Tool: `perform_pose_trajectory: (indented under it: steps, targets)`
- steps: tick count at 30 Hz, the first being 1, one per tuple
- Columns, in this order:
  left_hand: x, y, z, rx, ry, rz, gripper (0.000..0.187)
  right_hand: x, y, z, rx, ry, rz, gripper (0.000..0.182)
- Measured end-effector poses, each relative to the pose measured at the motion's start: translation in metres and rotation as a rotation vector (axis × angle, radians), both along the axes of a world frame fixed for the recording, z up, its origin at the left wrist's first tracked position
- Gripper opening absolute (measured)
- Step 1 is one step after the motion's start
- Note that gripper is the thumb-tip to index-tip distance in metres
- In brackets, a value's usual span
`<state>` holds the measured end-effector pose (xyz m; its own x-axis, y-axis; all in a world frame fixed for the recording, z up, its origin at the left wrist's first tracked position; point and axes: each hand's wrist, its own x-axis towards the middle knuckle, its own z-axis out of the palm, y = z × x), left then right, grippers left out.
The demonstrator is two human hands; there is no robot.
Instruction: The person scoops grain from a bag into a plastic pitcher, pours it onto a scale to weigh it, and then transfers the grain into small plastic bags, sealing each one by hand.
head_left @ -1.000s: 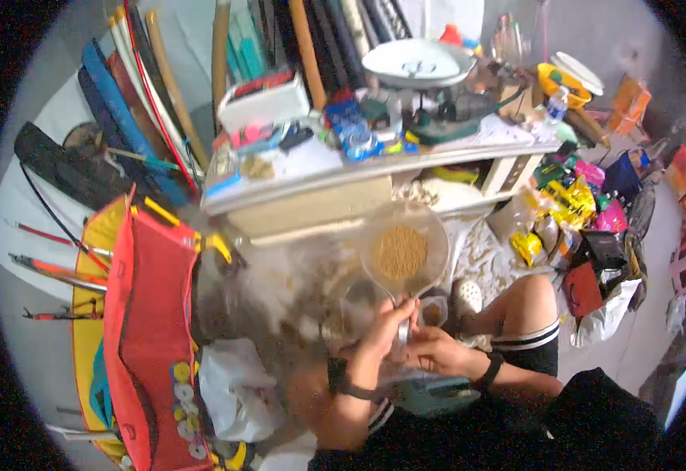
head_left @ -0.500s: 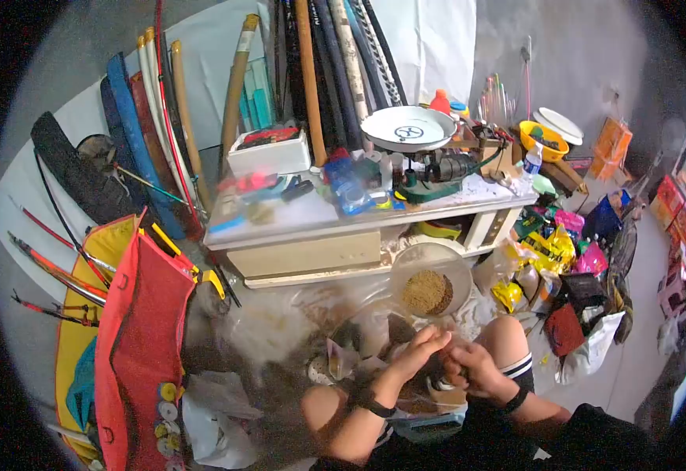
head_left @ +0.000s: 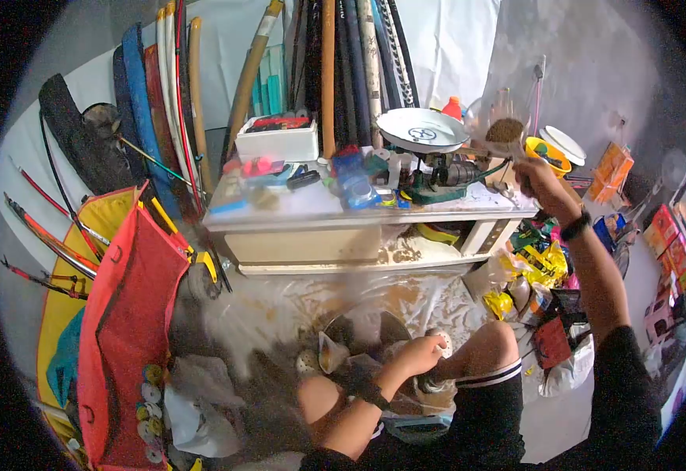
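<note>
My right hand (head_left: 543, 184) is raised at the right end of the bench, closed on a see-through bowl (head_left: 476, 118). Brown grains (head_left: 506, 130) lie inside the bowl, which is tipped towards me. Just left of it stands a green scale (head_left: 429, 191) topped by a round white pan (head_left: 423, 130). My left hand (head_left: 420, 355) is low between my knees with its fingers curled together; what they hold, if anything, is hidden. Below that hand are a plastic bag of brown stuff (head_left: 437, 398) and a bluish tub (head_left: 417, 428), partly covered by my arm.
The white bench (head_left: 303, 250) carries a white foam box (head_left: 278, 144) and small packets. A yellow bowl (head_left: 553, 157) sits behind my right hand. Yellow bags (head_left: 543, 265) are piled at right. A long red bag (head_left: 135, 330) stands at left. Plastic sheeting (head_left: 264, 302) covers the floor.
The see-through bowl of grains has gone from the floor up beside the scale in my right hand. My hands, together before, are now apart; the left has stayed low.
</note>
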<state>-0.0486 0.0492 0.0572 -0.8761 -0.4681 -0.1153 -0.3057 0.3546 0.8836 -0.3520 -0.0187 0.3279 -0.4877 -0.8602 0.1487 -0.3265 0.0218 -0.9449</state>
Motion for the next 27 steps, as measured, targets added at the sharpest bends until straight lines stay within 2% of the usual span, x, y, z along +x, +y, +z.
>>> perform_pose_trajectory:
  steps: [2,4,5,6,8,11,13,14,16,17,21,23,24,25,26,27]
  targets:
    - [-0.001,-0.001,-0.003,-0.050,0.003,0.001,0.025,-0.029,-0.031,0.013,0.079,0.230,0.020,0.028]
    - [-0.001,-0.002,-0.002,-0.163,-0.091,-0.038,0.025,-0.035,-0.057,0.025,0.187,0.524,-0.071,0.029]
    - [-0.001,-0.003,-0.002,-0.163,-0.095,-0.037,0.025,-0.059,-0.073,0.020,0.167,0.688,-0.006,0.027]
    - [-0.001,-0.004,-0.001,-0.150,-0.091,-0.043,0.025,-0.069,-0.086,0.018,0.167,0.685,-0.006,0.027]
    - [0.000,-0.004,0.003,-0.133,-0.089,-0.053,0.025,-0.084,-0.107,0.015,0.071,1.347,0.046,0.025]
    - [0.002,-0.004,0.008,-0.081,-0.105,-0.021,0.024,-0.084,-0.125,0.010,0.179,1.434,-0.029,0.024]
    - [0.004,-0.004,0.007,-0.184,-0.147,-0.036,0.023,-0.039,-0.111,0.025,0.265,1.406,-0.147,0.021]
    - [0.004,-0.005,0.005,-0.179,-0.152,-0.038,0.023,-0.035,-0.110,0.023,0.271,1.402,-0.144,0.021]
    - [0.004,-0.006,0.003,-0.204,-0.106,-0.041,0.022,-0.024,-0.109,0.021,0.093,1.570,-0.217,0.022]
    - [0.005,-0.007,0.003,-0.203,-0.108,-0.040,0.022,-0.019,-0.108,0.023,0.125,1.580,-0.256,0.021]
    - [0.001,-0.006,0.012,-0.159,-0.104,0.048,0.027,-0.005,-0.097,0.021,0.142,1.556,-0.279,0.020]
    - [0.001,-0.008,0.011,-0.134,-0.102,0.089,0.029,0.001,-0.087,0.010,-0.066,1.315,-0.062,0.021]
    - [0.001,-0.011,0.009,0.042,0.066,0.107,0.035,0.004,-0.080,0.000,-0.007,1.053,0.090,0.028]
    - [0.000,-0.012,0.008,0.219,0.234,0.125,0.040,0.029,-0.059,-0.009,-0.184,0.807,0.235,0.032]
    - [0.001,-0.014,0.009,0.221,0.233,0.122,0.040,0.049,-0.033,-0.015,0.052,0.344,0.271,0.033]
    - [0.003,-0.018,0.012,0.371,0.379,0.104,0.046,0.050,-0.014,-0.043,0.102,0.143,0.323,0.031]
